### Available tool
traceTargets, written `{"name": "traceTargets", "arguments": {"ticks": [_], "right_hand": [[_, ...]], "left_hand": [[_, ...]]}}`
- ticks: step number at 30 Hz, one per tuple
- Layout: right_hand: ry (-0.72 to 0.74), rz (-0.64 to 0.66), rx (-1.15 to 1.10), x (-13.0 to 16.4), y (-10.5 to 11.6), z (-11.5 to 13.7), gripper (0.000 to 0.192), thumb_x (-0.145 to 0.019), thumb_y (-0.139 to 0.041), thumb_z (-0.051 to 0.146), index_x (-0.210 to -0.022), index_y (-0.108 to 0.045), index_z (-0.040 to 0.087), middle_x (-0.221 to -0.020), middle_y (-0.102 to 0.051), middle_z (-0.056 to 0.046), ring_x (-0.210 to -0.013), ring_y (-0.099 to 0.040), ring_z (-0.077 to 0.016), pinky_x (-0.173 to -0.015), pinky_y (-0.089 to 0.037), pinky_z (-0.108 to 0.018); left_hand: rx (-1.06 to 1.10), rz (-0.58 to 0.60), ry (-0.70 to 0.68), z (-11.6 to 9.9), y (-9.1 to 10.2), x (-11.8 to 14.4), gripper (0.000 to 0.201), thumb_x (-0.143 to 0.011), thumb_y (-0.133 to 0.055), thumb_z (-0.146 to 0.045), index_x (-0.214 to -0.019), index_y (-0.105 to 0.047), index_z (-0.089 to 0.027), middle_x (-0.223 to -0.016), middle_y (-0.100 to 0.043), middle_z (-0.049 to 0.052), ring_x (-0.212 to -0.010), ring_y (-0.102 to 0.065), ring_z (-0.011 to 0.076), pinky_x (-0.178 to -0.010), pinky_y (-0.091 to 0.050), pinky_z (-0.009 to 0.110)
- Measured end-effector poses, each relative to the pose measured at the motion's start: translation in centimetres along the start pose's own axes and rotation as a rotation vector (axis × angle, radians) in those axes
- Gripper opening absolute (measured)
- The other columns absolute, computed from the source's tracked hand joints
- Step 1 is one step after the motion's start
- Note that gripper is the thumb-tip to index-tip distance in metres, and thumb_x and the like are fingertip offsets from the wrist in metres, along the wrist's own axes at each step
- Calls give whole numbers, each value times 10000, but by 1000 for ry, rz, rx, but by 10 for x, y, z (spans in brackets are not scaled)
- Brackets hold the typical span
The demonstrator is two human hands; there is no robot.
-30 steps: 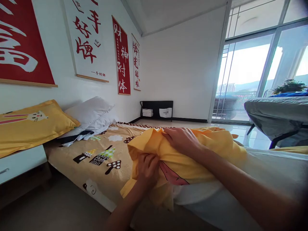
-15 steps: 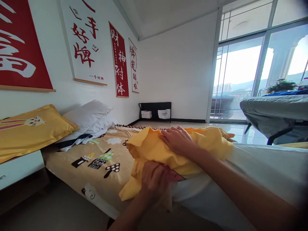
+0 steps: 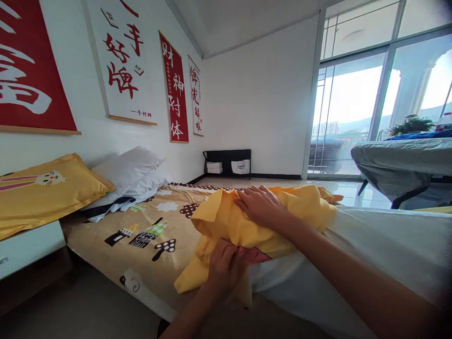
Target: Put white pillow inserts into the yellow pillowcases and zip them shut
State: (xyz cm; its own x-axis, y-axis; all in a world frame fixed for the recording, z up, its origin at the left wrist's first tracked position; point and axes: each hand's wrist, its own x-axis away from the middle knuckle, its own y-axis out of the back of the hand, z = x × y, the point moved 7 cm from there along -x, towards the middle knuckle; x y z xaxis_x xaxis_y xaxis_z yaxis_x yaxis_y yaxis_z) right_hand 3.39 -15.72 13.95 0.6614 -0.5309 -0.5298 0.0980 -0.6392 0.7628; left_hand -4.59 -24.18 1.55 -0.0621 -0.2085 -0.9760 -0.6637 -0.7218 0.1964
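A yellow pillowcase point(image 3: 300, 207) with a pink print is bunched over the end of a white pillow point(image 3: 381, 254) that lies across the bed. My left hand point(image 3: 224, 266) grips the pillowcase's lower edge near the bed's front side. My right hand point(image 3: 259, 203) presses down on top of the yellow fabric, fingers curled into it. The pillow's far end is hidden under the cloth.
The bed point(image 3: 148, 230) has a tan patterned sheet. At its head lie a yellow rabbit pillow point(image 3: 42, 190) and a white pillow point(image 3: 129, 167). A white bedside cabinet point(image 3: 28, 247) stands at left. A grey covered table point(image 3: 399, 160) stands by the glass doors at right.
My left hand has shifted right along the pillowcase edge, and the bunched yellow fabric has been drawn slightly further over the white pillow. My right hand has stayed on top.
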Motion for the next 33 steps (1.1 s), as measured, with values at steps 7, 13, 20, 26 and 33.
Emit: {"name": "traceTargets", "arguments": {"ticks": [7,13,20,26,33], "right_hand": [[-26,-14,-60,-6,1,-6,450,-999,-256,405,-921,-649,200,-962,-687,-56,-924,-571,-197,-768,-308,-331],[-1,-49,10,-2,12,-14,383,-984,-333,314,-878,-674,177,-914,-690,-68,-912,-583,-200,-765,-293,-328],[44,-15,-118,13,24,-33,337,-961,-369,348,-1133,-630,224,-1044,-690,-54,-1004,-599,-202,-839,-346,-331],[-13,32,-190,17,10,-46,423,-898,-448,416,-1250,-557,208,-1172,-643,-89,-1076,-579,-245,-892,-392,-357],[-95,118,-237,19,12,-32,369,-868,-452,391,-1158,-589,209,-1061,-672,-92,-978,-612,-258,-772,-415,-337]], "left_hand": [[-30,135,-182,-14,12,11,154,-921,-420,-157,-808,-523,-176,-667,-524,26,-612,-473,140,-527,-313,252],[-86,289,43,36,-29,24,315,-951,-349,-220,-675,-498,-189,-578,-542,16,-510,-473,140,-478,-284,260],[169,366,172,27,-4,15,222,-937,-431,-233,-757,-554,-188,-656,-575,7,-595,-523,120,-537,-362,234],[-238,-468,174,34,96,-23,506,-720,-716,-305,-1142,-465,-184,-1079,-523,95,-1020,-515,230,-821,-441,347],[46,-39,622,97,48,-60,386,-701,-658,-360,-1027,-582,-169,-848,-647,35,-758,-605,199,-698,-486,309]]}}
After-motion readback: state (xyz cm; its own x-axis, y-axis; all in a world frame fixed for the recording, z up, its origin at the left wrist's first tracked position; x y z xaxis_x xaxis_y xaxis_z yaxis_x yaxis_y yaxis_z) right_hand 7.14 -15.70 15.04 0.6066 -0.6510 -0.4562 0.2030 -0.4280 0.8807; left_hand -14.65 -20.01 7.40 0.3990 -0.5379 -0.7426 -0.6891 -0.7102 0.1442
